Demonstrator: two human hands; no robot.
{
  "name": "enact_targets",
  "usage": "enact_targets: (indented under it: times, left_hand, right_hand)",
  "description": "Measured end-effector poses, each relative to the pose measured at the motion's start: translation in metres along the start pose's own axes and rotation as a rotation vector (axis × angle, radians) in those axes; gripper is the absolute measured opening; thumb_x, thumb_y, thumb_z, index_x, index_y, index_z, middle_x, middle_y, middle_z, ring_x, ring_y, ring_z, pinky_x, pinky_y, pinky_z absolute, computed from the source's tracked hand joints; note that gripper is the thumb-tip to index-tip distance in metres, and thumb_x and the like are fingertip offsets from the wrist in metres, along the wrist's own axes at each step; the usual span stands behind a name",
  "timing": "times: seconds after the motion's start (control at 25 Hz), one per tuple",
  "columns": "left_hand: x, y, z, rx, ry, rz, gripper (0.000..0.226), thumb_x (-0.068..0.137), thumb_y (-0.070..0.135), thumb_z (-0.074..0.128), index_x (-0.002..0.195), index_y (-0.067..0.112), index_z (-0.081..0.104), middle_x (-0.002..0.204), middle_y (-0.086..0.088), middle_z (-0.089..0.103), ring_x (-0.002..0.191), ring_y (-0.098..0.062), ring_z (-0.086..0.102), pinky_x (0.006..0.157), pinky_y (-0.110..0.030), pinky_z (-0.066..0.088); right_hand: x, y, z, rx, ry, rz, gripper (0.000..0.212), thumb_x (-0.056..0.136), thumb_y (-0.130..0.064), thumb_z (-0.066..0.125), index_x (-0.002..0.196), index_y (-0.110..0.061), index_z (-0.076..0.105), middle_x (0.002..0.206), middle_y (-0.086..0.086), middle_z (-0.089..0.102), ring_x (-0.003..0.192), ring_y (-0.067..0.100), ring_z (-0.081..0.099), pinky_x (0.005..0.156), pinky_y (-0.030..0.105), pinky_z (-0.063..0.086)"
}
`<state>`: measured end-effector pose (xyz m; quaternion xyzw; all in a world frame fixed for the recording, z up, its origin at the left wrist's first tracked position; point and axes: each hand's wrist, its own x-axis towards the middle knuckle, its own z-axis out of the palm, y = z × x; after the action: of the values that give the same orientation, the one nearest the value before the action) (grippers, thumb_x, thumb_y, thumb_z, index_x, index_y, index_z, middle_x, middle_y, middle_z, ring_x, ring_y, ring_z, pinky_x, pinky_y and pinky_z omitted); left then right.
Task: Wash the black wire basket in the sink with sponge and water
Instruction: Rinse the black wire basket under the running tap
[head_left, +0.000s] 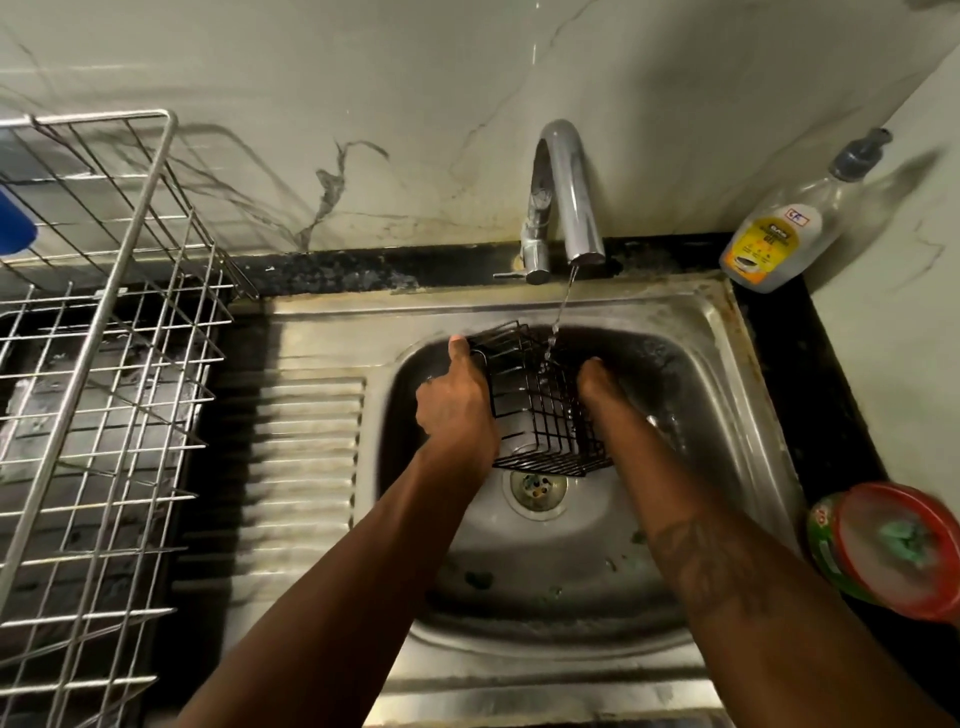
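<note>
Here, the rinsing step: the black square wire basket (540, 400) is held tipped on its side inside the bowl of the stainless-steel sink (737, 332), toward the bowl's back edge and just above the round metal drain (537, 486). A thin stream of water (561, 306) from the curved chrome tap (569, 192) lands on its upper far corner.

The left hand (457, 400) grips the basket's left wall, thumb up on the rim and fingers curled behind the wires. The right hand (597, 379) presses against the right wall; its fingers are hidden behind the basket, so whether they are clenched on the wire or on a sponge cannot be told. No sponge is visible anywhere.

To do this step well, the basket probably needs to be turned slowly under the stream so that each wall and the base pass through it in turn, since the flow is narrow and wets only one corner. A firm hold at two opposite walls should keep the wet wire from slipping, and keeping it low in the bowl should limit splashing onto the dark counter (831, 395).

The basket is a box of thin black coated wires in an open grid, with one open face; it looks rigid and light. Dark specks lie in the bowl near its front edge.

Bystanders: a clear dish-gel bottle with a yellow label (779, 234) at the counter's back right corner, a round red-rimmed tub (893, 545) at the right edge, and a silver wire drying rack (98, 364) to the left.
</note>
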<state>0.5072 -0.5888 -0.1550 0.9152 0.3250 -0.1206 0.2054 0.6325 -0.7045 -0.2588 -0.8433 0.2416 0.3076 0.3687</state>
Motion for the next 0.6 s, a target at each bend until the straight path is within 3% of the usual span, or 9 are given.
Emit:
enact_targets:
  times: [0.08, 0.12, 0.16, 0.24, 0.28, 0.36, 0.44, 0.52, 0.6]
  left_hand:
    - [0.007, 0.002, -0.007, -0.121, -0.071, -0.162, 0.078, 0.092, 0.011, 0.061, 0.154, 0.028, 0.015, 0.124, -0.023, 0.059, 0.115, -0.04, 0.055, 0.091, -0.047, 0.049]
    - [0.01, 0.002, -0.011, -0.165, -0.121, -0.209, 0.089, 0.088, 0.006, 0.066, 0.154, 0.032, 0.013, 0.13, -0.023, 0.055, 0.121, -0.04, 0.052, 0.093, -0.047, 0.048]
    - [0.009, 0.004, -0.017, -0.179, -0.13, -0.214, 0.095, 0.085, 0.002, 0.067, 0.155, 0.033, 0.011, 0.133, -0.023, 0.054, 0.124, -0.04, 0.05, 0.096, -0.047, 0.047]
    - [0.003, 0.002, -0.017, -0.164, -0.115, -0.194, 0.096, 0.084, -0.003, 0.064, 0.158, 0.028, 0.01, 0.139, -0.021, 0.052, 0.13, -0.041, 0.047, 0.104, -0.045, 0.043]
    - [0.001, -0.002, -0.015, -0.195, -0.102, -0.194, 0.093, 0.086, -0.004, 0.062, 0.158, 0.026, 0.011, 0.142, -0.021, 0.05, 0.133, -0.04, 0.045, 0.107, -0.044, 0.041]
    - [0.0, -0.008, -0.012, -0.295, -0.107, -0.25, 0.087, 0.09, -0.007, 0.055, 0.159, 0.025, 0.013, 0.146, -0.018, 0.047, 0.134, -0.036, 0.044, 0.11, -0.041, 0.038]
    - [0.003, -0.011, -0.015, -0.35, -0.128, -0.279, 0.085, 0.091, -0.007, 0.051, 0.159, 0.026, 0.013, 0.148, -0.016, 0.044, 0.135, -0.033, 0.044, 0.113, -0.037, 0.035]
    - [0.004, -0.011, -0.013, -0.362, -0.143, -0.269, 0.086, 0.09, -0.007, 0.052, 0.159, 0.026, 0.013, 0.149, -0.016, 0.044, 0.136, -0.034, 0.042, 0.114, -0.037, 0.032]
    - [0.01, -0.015, -0.009, -0.386, -0.147, -0.295, 0.084, 0.09, -0.006, 0.052, 0.158, 0.025, 0.016, 0.147, -0.016, 0.046, 0.135, -0.034, 0.045, 0.113, -0.038, 0.035]
  right_hand:
    - [-0.033, -0.025, 0.011, -0.044, 0.024, -0.043, 0.074, 0.091, -0.068, 0.017, 0.117, -0.016, 0.064, 0.115, 0.009, 0.063, 0.109, 0.029, 0.059, 0.11, 0.055, 0.037]
    - [-0.051, -0.04, 0.017, -0.084, -0.003, -0.076, 0.084, 0.09, -0.072, 0.013, 0.136, -0.018, 0.056, 0.137, 0.011, 0.056, 0.126, 0.033, 0.051, 0.114, 0.062, 0.029]
    - [-0.071, -0.052, 0.021, -0.149, -0.049, -0.124, 0.085, 0.093, -0.071, 0.011, 0.155, -0.018, 0.035, 0.16, 0.012, 0.033, 0.146, 0.037, 0.031, 0.118, 0.066, 0.014]
    - [-0.091, -0.064, 0.027, -0.206, -0.084, -0.214, 0.081, 0.099, -0.067, 0.01, 0.162, -0.017, 0.007, 0.169, 0.01, -0.002, 0.155, 0.035, -0.002, 0.118, 0.068, -0.006]
    - [-0.087, -0.061, 0.027, -0.215, -0.094, -0.229, 0.085, 0.097, -0.072, 0.01, 0.162, -0.017, 0.008, 0.169, 0.011, -0.001, 0.155, 0.036, -0.001, 0.118, 0.068, -0.002]
    - [-0.069, -0.039, 0.02, -0.26, -0.009, -0.32, 0.095, 0.089, -0.083, 0.014, 0.157, -0.018, 0.028, 0.161, 0.017, 0.027, 0.146, 0.039, 0.03, 0.115, 0.063, 0.026]
    - [-0.05, -0.02, 0.007, -0.219, 0.106, -0.417, 0.065, 0.095, -0.071, 0.031, 0.132, -0.021, 0.05, 0.135, 0.016, 0.053, 0.114, 0.031, 0.057, 0.096, 0.049, 0.049]
    - [-0.035, -0.012, -0.007, -0.171, 0.176, -0.408, 0.042, 0.101, -0.054, 0.042, 0.122, -0.021, 0.054, 0.132, 0.016, 0.052, 0.107, 0.03, 0.058, 0.091, 0.046, 0.051]
    - [-0.019, -0.01, -0.009, -0.23, 0.12, -0.226, 0.064, 0.101, -0.06, 0.033, 0.144, -0.014, 0.045, 0.15, 0.021, 0.039, 0.131, 0.036, 0.047, 0.108, 0.053, 0.041]
